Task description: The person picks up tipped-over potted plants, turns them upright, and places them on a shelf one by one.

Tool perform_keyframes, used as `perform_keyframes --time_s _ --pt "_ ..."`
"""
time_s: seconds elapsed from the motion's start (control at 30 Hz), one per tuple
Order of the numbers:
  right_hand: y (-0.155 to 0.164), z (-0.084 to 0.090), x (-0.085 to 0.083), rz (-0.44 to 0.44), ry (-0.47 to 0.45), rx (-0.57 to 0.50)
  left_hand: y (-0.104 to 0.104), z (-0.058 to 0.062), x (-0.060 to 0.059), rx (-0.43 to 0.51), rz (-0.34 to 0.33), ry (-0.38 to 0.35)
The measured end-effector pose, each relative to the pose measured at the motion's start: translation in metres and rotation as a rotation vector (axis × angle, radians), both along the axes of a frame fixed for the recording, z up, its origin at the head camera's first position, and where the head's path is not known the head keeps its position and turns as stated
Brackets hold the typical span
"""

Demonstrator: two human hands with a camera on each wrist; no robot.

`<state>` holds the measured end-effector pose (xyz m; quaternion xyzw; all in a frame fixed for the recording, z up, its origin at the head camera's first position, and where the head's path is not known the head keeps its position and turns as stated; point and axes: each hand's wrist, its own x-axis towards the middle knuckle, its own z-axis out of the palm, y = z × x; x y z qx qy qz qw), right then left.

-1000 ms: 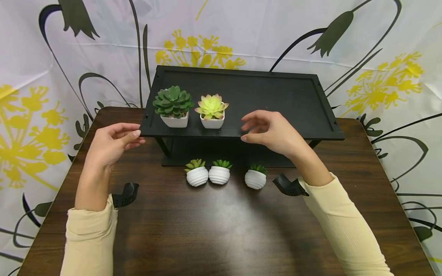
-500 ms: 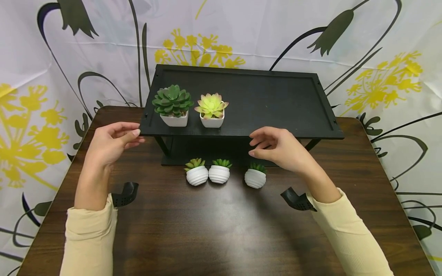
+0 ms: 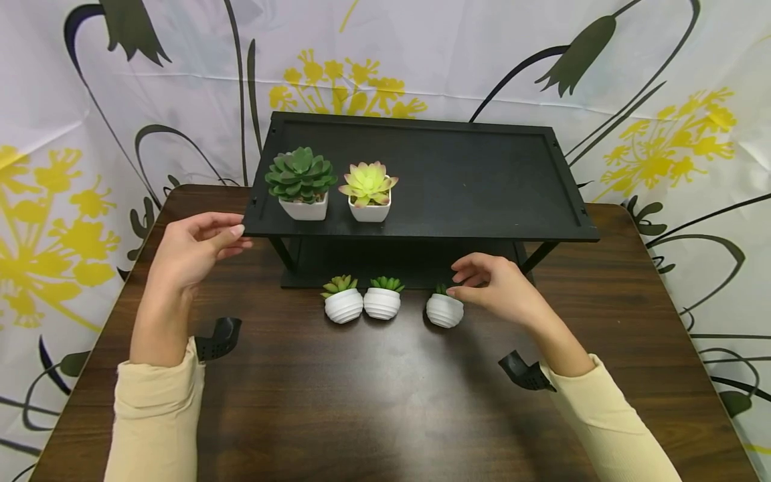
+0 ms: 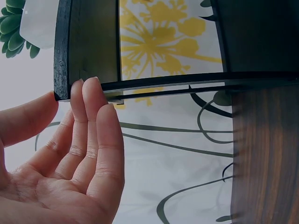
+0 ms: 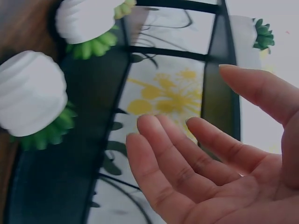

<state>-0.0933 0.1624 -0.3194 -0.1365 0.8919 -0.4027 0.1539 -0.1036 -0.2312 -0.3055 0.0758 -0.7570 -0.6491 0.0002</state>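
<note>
At the front left corner of a black two-tier shelf (image 3: pixel 470 181), my left hand (image 3: pixel 195 251) pinches the top board, thumb at its edge and fingers (image 4: pixel 93 93) against the underside. My right hand (image 3: pixel 496 284), its fingers apart and holding nothing, hovers beside a small succulent in a ribbed white round pot (image 3: pixel 444 311) and overlaps its leaves in the head view. Two similar potted succulents, one in a left pot (image 3: pixel 344 306) and one in a middle pot (image 3: pixel 382 304), stand side by side before the shelf.
On the shelf's top board, toward the left, stand a dark green succulent (image 3: pixel 301 175) and a yellow-green succulent (image 3: pixel 369 184) in square white pots. The shelf stands on a dark wooden table (image 3: pixel 337 402), in front of a flower-printed curtain (image 3: pixel 458 53).
My right hand has come down and slightly to the right, from before the shelf's top board to beside the right-hand round pot. My left hand stays at the shelf corner.
</note>
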Motion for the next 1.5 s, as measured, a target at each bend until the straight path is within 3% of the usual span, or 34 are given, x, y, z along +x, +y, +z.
perform_keyframes --time_s 0.33,0.57,0.97,1.17,1.5 --pt "0.015 -0.034 0.003 -0.050 -0.066 0.070 0.000 0.000 0.000 -0.047 -0.007 -0.007" --pt "0.021 -0.052 0.005 -0.093 -0.138 0.092 0.000 0.000 0.000 -0.024 -0.007 -0.001" --pt "0.021 -0.083 0.002 -0.175 -0.267 0.059 0.000 0.000 0.000 -0.059 -0.003 -0.001" --pt "0.017 -0.091 -0.002 -0.225 -0.328 0.015 0.000 0.000 0.000 -0.009 -0.003 0.009" --pt "0.011 -0.098 -0.005 -0.252 -0.351 0.040 0.000 0.000 0.000 -0.024 0.002 -0.005"
